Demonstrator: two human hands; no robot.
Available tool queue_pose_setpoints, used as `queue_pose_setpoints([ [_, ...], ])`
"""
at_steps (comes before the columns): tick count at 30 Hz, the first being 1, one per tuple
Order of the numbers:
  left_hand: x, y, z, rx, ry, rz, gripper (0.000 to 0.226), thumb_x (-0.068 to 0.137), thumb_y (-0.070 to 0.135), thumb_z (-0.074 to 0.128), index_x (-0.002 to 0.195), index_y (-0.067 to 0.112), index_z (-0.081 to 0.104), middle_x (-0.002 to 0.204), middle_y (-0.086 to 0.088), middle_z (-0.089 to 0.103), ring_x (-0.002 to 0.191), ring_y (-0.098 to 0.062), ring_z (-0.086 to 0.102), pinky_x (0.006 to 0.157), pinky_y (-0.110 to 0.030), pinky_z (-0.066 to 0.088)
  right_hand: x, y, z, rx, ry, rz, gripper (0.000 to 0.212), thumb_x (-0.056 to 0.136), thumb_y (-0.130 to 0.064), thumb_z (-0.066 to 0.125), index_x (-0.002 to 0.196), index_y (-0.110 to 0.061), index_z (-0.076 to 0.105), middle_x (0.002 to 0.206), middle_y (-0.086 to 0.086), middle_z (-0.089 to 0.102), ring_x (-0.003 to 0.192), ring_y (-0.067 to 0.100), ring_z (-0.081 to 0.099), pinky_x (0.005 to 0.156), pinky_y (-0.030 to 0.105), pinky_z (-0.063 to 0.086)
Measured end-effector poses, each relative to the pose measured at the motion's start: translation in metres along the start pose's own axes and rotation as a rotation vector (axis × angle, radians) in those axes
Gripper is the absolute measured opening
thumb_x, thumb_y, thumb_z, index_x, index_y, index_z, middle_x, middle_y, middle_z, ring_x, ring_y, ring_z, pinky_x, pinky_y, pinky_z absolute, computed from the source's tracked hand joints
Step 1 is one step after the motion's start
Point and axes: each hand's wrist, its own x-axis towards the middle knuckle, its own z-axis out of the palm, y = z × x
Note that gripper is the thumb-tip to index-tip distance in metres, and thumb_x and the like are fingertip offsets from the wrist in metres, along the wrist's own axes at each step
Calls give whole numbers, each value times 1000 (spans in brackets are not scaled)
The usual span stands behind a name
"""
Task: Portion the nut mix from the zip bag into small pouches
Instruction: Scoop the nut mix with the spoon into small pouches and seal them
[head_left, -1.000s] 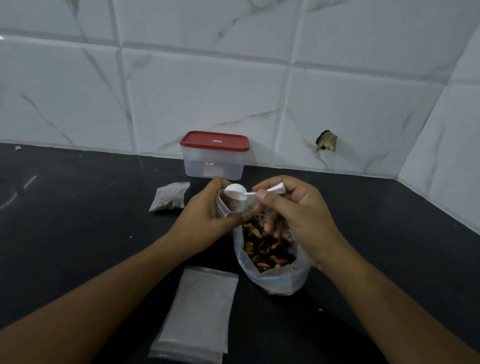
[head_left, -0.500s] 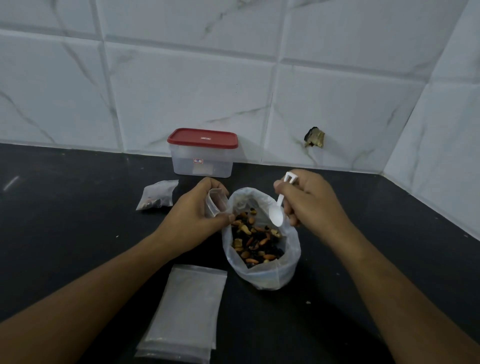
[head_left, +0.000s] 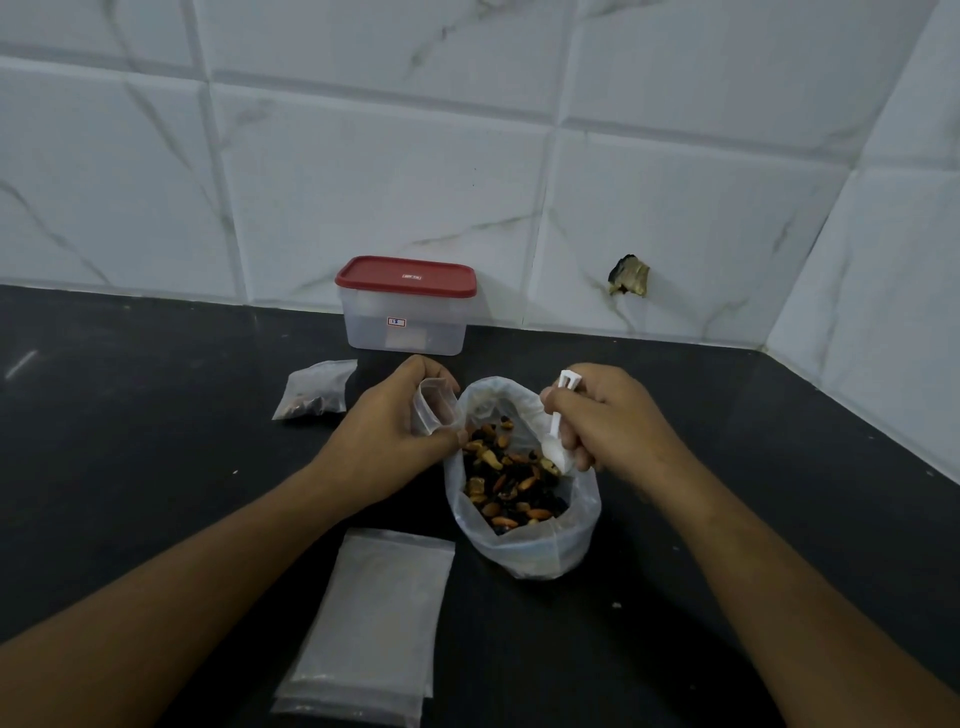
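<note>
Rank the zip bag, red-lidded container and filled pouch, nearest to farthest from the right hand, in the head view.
1. zip bag, directly under the right hand.
2. red-lidded container, farther back, left.
3. filled pouch, far left.

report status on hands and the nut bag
Left hand grips an open small pouch beside the zip bag. Right hand holds white scoop, bowl in the nut mix. Nothing blocks the bag mouth.

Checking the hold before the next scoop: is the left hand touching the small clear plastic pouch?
Touching. The head view shows the left hand pinching the small clear plastic pouch between curled fingers and thumb, with no gap.
</note>
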Motion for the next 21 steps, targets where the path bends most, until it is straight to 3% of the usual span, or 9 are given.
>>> queue_pose_setpoints([
  [3, 0, -1, 1, -5, 5, 7, 37, 85, 24, 82, 111, 32, 57, 102, 15, 67, 97, 4, 63, 74, -8, 49, 0, 3, 0, 125, 8, 51, 26, 100, -20, 58, 96, 5, 63, 59, 5, 60, 47, 15, 54, 43, 19, 39],
  [12, 0, -2, 0, -5, -2, 1, 36, 86, 25, 81, 111, 34, 57, 104, 14, 67, 98, 3, 63, 75, -11, 50, 0, -2, 0, 34, -25, -12, 24, 98, -18, 59, 91, 4, 62, 63, 5, 55, 53, 13, 49, 49, 25, 43],
  [18, 0, -1, 0, 3, -5, 0, 37, 86, 24, 81, 112, 33, 57, 103, 14, 67, 97, 3, 63, 77, -15, 51, 0, 0, 0, 248, 39, 31, 23, 100, -20, 59, 80, -10, 63, 57, 3, 55, 45, 13, 48, 44, 23, 38],
  [21, 0, -1, 0, 1, -6, -3, 37, 85, 24, 81, 112, 33, 57, 104, 14, 67, 97, 3, 63, 77, -15, 50, 0, -2, -1, 296, 55, 42, 23, 101, -20, 58, 83, -6, 64, 56, 3, 55, 44, 13, 47, 42, 22, 38],
])
